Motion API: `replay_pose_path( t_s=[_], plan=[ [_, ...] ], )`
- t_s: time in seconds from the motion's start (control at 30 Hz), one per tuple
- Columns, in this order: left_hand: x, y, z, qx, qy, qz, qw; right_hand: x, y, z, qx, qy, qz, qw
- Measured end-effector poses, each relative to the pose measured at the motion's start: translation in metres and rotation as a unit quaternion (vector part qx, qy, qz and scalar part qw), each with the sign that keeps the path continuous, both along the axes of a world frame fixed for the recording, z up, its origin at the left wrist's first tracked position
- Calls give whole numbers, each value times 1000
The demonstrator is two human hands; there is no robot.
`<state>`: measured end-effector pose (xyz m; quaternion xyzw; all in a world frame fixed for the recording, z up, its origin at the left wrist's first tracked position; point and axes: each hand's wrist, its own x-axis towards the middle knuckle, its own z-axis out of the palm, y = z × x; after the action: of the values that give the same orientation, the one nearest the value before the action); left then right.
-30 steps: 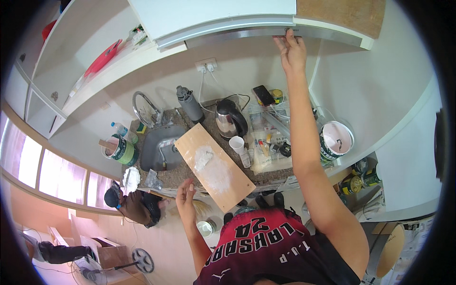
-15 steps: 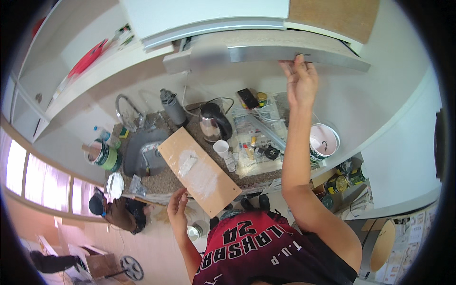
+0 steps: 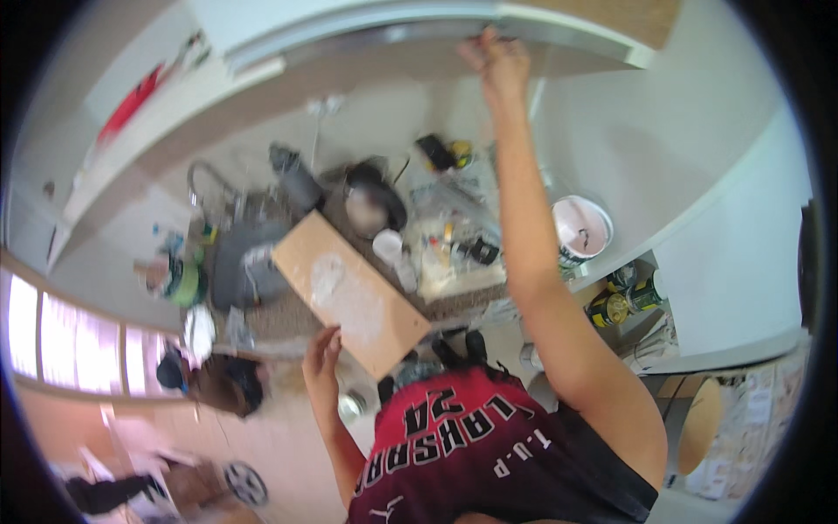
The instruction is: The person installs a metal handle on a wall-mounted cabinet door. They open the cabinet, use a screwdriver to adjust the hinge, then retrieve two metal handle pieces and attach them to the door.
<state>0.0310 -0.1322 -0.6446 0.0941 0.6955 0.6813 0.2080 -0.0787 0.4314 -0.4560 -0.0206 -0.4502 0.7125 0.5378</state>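
Observation:
My right hand (image 3: 501, 65) is raised to a wide drawer-like panel with a silver front strip (image 3: 384, 33), under the white upper cabinets. Its fingertips press against the strip, fingers a little apart, slightly blurred. My left hand (image 3: 323, 356) is low beside the near left edge of a tan wooden board (image 3: 397, 325). Its fingers are loosely bent, one fingertip at the board's edge, and I see nothing held. The board lies slanted over the counter's front edge, smeared with white paste (image 3: 328, 278) that has a thicker lump on it.
On the stone counter stand a sink (image 3: 229, 271), grey bottle (image 3: 301, 183), electric kettle (image 3: 371, 205), white cup (image 3: 388, 244) and phone (image 3: 434, 151). A white bucket (image 3: 580, 223) is right of my forearm. Paint cans (image 3: 607, 309) fill a low shelf. Another person (image 3: 218, 384) is at lower left.
The silver-fronted panel, sticking out before, has slid back under the cabinets with my right hand at its front. My left hand stays beside the board. The whole view has shifted slightly.

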Motion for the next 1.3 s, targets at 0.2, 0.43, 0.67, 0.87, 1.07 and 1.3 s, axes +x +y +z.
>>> replay_pose_path(
  t_s=[0.2,0.43,0.67,0.87,1.07,1.3],
  plan=[
    [0,-4,-2,-27,-19,-18,999,14,12,3,64,-107,-2,992],
    [28,-48,-66,-174,-45,-61,982,87,-175,-161,195,-466,237,830],
    [37,-47,-149,-231,-4,23,973,146,-299,-328,280,-562,291,722],
    [67,-75,-177,-165,-121,0,979,146,-216,-316,330,-534,-43,777],
    [27,-43,-185,-149,-90,-34,984,125,11,-310,391,-795,-170,430],
    [10,-20,-123,-116,-82,-140,980,141,0,-326,357,-786,-94,495]
  ],
)
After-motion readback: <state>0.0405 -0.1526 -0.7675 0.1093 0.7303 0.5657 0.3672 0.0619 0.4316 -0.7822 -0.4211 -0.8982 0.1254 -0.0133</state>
